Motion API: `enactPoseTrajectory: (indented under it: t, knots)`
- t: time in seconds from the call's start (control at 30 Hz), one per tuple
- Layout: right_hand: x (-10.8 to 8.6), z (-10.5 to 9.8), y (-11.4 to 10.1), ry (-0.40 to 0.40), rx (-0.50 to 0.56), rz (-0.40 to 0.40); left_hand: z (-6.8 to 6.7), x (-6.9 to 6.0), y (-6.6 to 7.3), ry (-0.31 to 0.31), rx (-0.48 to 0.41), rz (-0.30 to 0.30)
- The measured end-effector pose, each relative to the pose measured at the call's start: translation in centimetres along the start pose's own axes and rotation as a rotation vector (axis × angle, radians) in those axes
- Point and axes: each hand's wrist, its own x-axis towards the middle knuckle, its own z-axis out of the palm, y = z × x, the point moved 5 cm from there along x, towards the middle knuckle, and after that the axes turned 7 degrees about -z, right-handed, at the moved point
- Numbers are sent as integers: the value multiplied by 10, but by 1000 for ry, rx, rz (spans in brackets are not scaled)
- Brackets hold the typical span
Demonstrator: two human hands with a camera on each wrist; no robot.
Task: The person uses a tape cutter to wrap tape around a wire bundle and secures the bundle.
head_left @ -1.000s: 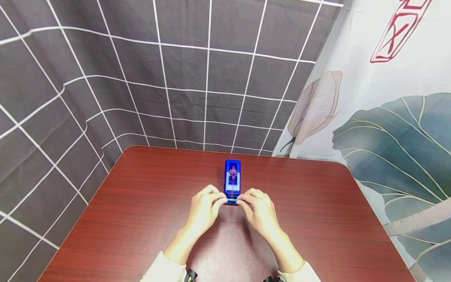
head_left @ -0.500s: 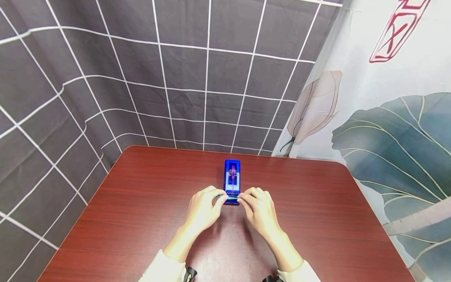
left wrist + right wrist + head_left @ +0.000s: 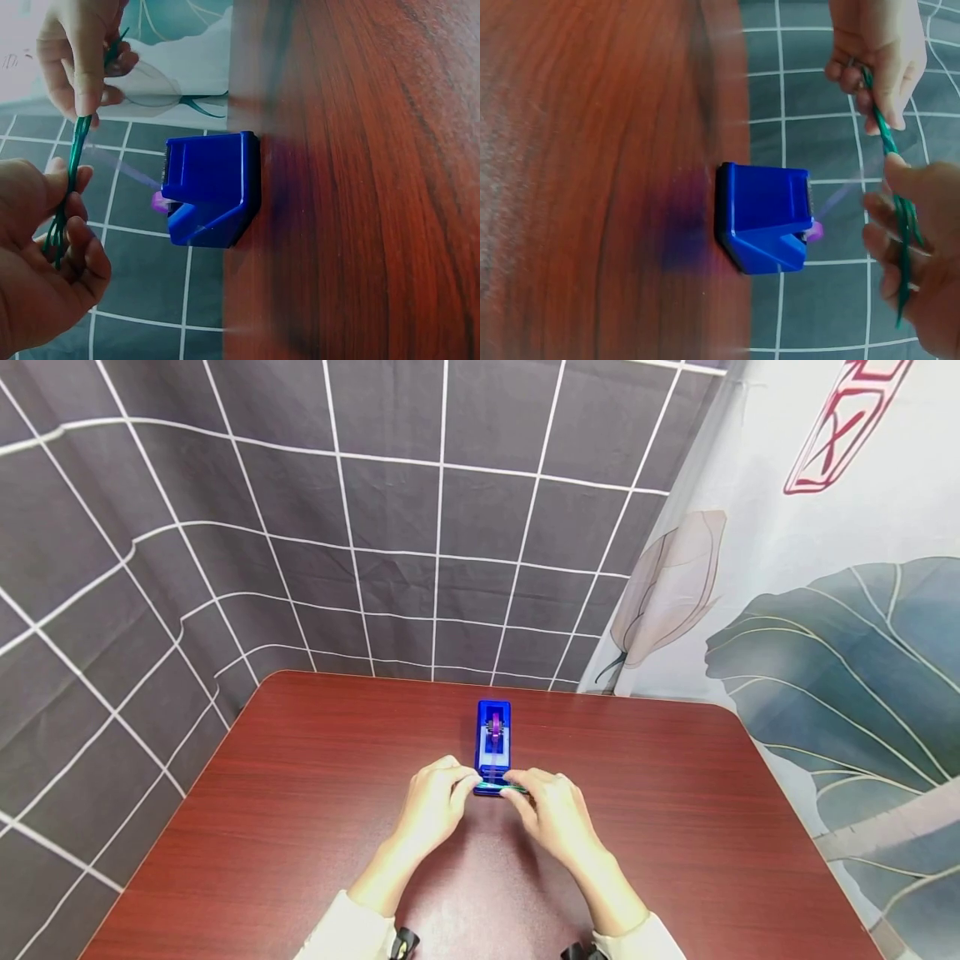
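A bundle of thin green strands (image 3: 76, 154) is pinched between both hands, above the near end of a blue tape dispenser (image 3: 494, 735). My left hand (image 3: 429, 806) grips one end, with loose strand ends fanning past its fingers in the left wrist view. The other end is held by my right hand (image 3: 557, 814), strands trailing through its fingers in the right wrist view. From the purple roll (image 3: 160, 201) a clear strip of tape (image 3: 124, 166) stretches up to the bundle, where the two meet between the hands.
The dispenser stands upright on a reddish-brown wooden table (image 3: 315, 777). Behind the table hangs a dark grey curtain (image 3: 390, 510) with white grid lines; at the right is a pale curtain (image 3: 772, 568) with leaf prints.
Both hands stay at the dispenser's near end, still holding the bundle. The right hand's fingers have shifted slightly left along it, and more green shows beside them.
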Motion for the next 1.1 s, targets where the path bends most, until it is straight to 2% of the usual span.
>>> enactPoseTrajectory:
  t: [0.17,0.3,0.4,0.6,0.7,1.1]
  knots:
    - [0,1,3,-114,24,110,1,-2,-1,-2,8,-7]
    - [2,2,4,-151,1,135,1,-3,-2,-5,16,-13]
    - [3,2,4,-150,-6,124,2,-3,-2,-10,36,-21]
    - [4,0,2,-78,-4,46,2,-3,-3,-22,83,-52]
    - [4,0,2,-58,-18,23,1,-4,-3,-25,88,-44]
    - [4,-4,-3,-123,-97,68,-1,-5,-3,-41,59,-37]
